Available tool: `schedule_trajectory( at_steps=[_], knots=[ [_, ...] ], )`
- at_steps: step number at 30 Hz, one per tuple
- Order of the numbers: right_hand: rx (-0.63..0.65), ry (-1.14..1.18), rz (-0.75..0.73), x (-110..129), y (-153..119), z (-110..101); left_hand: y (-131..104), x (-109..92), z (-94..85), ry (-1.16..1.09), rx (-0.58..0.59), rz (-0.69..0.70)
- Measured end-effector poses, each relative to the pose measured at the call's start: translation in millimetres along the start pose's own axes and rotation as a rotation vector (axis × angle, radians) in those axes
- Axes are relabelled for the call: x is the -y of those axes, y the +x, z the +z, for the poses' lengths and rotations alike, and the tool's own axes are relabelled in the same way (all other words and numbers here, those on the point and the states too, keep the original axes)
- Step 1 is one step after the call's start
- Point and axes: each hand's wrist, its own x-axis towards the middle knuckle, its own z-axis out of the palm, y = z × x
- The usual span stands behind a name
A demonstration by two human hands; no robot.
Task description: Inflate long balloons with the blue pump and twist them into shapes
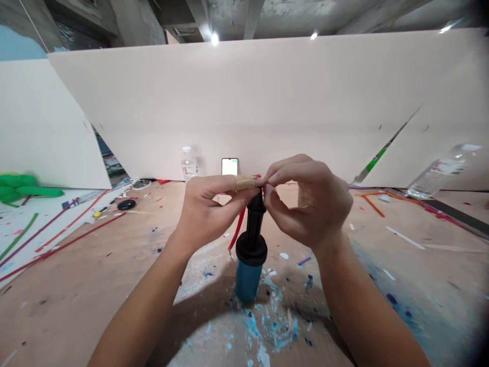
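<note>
A blue and black hand pump (251, 255) stands upright on the paint-marked table. At its black tip my left hand (217, 201), with a tan bandage round one finger, pinches a red uninflated balloon (237, 229) that hangs down beside the pump. My right hand (309, 196) meets it from the other side, thumb and forefinger pressed together at the balloon's end. The fingers hide most of that end and the top of the pump's nozzle.
Behind the pump are a lit phone (229, 166) and a water bottle (189, 163) against a white board (244, 102). A green balloon shape (23, 188) lies far left; another bottle (441, 171) leans at right. Long thin balloons and scraps lie about.
</note>
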Motion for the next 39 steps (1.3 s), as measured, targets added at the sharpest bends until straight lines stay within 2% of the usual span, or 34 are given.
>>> schedule_trajectory(
  at_steps=[6, 9, 14, 18, 25, 30, 34, 39],
  knots=[
    [0.039, 0.007, 0.006, 9.0, 0.6, -4.0, 0.0, -6.2, -5.7, -0.015, 0.045, 0.006],
    [0.043, 0.008, 0.063, 12.5, -1.9, -5.2, -0.1, -10.8, -6.6, -0.045, 0.064, -0.01],
    [0.049, -0.016, 0.129, 12.1, -6.1, -4.8, -0.7, -13.9, -6.0, -0.074, 0.033, -0.081],
    [0.044, -0.007, 0.1, 12.6, -4.1, -2.7, -0.1, -13.3, -6.6, -0.018, -0.007, 0.023],
    [0.053, 0.014, 0.005, 14.2, 1.3, -2.3, 0.7, -13.2, -10.4, 0.113, 0.004, 0.267],
    [0.057, 0.013, -0.008, 16.3, 1.2, -3.1, 2.2, -20.2, -13.2, 0.321, 0.032, 0.42],
    [0.072, -0.001, -0.028, 17.1, 2.0, -4.5, 3.7, -19.5, -14.8, 0.409, 0.056, 0.432],
    [0.136, -0.108, -0.084, 20.4, 6.5, -8.8, 3.8, -15.3, -15.3, 0.407, 0.082, 0.411]
  ],
)
